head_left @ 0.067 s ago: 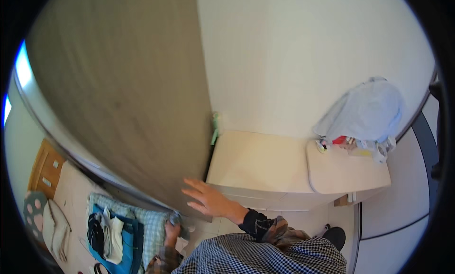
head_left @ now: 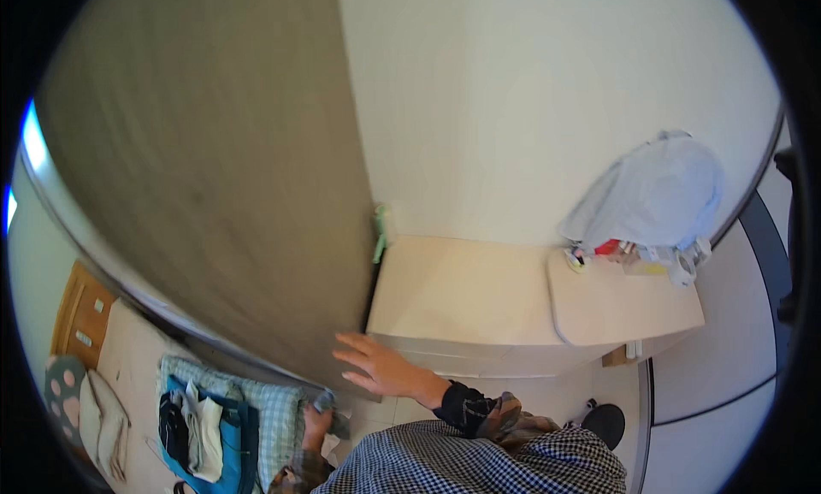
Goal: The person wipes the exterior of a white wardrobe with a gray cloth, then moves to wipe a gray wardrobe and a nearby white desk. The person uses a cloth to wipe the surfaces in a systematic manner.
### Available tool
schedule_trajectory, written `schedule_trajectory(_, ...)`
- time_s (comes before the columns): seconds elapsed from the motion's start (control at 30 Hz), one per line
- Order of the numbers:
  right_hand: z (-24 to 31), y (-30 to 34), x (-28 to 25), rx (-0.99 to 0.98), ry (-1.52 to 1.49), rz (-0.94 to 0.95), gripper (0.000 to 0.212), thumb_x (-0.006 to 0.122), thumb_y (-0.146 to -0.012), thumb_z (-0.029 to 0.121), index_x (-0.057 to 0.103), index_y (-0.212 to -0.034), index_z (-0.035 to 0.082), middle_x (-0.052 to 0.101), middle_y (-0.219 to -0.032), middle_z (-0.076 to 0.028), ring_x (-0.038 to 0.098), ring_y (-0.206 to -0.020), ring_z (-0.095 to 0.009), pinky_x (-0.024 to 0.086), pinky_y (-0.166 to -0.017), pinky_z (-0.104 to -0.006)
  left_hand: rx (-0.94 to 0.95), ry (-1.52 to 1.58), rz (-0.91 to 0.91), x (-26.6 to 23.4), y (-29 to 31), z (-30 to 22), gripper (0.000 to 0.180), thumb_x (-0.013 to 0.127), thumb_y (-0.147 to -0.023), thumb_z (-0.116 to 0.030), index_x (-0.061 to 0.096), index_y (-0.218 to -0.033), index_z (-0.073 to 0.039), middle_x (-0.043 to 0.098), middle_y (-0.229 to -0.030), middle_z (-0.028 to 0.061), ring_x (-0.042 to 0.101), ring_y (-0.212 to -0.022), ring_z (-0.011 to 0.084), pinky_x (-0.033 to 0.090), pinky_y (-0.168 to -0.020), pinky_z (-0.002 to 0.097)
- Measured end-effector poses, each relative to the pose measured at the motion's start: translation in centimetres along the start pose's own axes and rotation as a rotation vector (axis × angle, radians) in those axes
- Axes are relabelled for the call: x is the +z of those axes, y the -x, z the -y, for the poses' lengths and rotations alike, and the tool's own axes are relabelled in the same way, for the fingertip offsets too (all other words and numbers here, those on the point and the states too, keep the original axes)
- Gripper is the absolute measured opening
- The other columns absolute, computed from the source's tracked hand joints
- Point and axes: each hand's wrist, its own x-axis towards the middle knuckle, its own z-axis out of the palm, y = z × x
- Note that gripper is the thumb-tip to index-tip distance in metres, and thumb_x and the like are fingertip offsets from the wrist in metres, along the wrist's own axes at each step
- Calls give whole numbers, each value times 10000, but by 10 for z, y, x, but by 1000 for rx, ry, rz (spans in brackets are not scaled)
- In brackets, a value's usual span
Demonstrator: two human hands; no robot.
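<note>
My right hand [head_left: 380, 367] is raised at the lower middle with its fingers spread, holding nothing. Its fingertips are beside the lower right edge of a tall grey-brown wood panel [head_left: 222, 169]; I cannot tell whether they touch it. Lower and further left, my left hand [head_left: 316, 422] is closed round a grey-blue cloth [head_left: 324, 401], most of it hidden or bunched up. That hand is beside the edge of a bed, next to a blue-and-white checked quilt [head_left: 278, 408].
On the quilt lie a teal cloth [head_left: 244, 447] and several folded garments [head_left: 207, 434]. A paw-print cushion [head_left: 64, 391] is at the far left. A cream cabinet [head_left: 462, 284] stands against the wall, with a cloth-covered heap [head_left: 654, 190] on its right. A round black stool or base [head_left: 604, 425] stands on the floor.
The view has shifted slightly, so the panel and cabinet sit a little further left. My right hand is slightly lower in the picture, still spread. My left hand keeps the cloth.
</note>
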Motion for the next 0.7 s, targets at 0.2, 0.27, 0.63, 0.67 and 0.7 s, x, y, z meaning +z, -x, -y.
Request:
schedule_trajectory(0.2, -26, 115, -7, 340, -23, 228, 697, 740, -874, 313, 482, -1477, 75, 371, -1577, -234, 374, -1438, -413, 364, -1166, -475, 526, 6, 573, 23, 52, -169, 516, 753, -867, -303, 595, -1251, 4, 681, -1128, 270, 679, -1059, 399, 541, -874, 474)
schedule_trajectory(0.27, -29, 148, -24, 408, -115, 171, 835, 786, -823, 328, 405, -1526, 89, 382, -1569, -239, 371, -1437, -420, 360, -1169, -474, 718, 53, 596, 28, 68, -236, 509, 760, -881, -323, 595, -1255, -20, 688, -1130, 248, 687, -1052, 385, 546, -846, 478)
schedule_trajectory(0.63, -25, 296, -54, 921, -88, -543, 794, 783, -796, 209, 435, -1496, 71, 637, -1285, -236, 638, -1146, -400, 524, -958, -451, 942, -114, 1159, 116, 146, -388, 918, 859, -777, -491, 402, -1439, -49, 553, -1382, 230, 552, -1289, 389, 480, -1049, 476)
schedule_trajectory(0.67, -24, 304, -54, 959, -96, -581, 776, 778, -799, 206, 447, -1488, 72, 647, -1269, -234, 649, -1126, -401, 533, -943, -452, 967, -88, 1211, 122, 143, -395, 955, 896, -735, -482, 410, -1444, -65, 540, -1402, 235, 529, -1318, 403, 465, -1075, 491)
schedule_trajectory(0.7, -24, 311, -56, 1013, -95, -630, 757, 773, -803, 203, 459, -1480, 73, 657, -1253, -231, 661, -1105, -401, 542, -927, -453, 976, -113, 1259, 130, 139, -404, 959, 900, -724, -485, 413, -1437, -67, 543, -1398, 245, 536, -1312, 402, 470, -1067, 486)
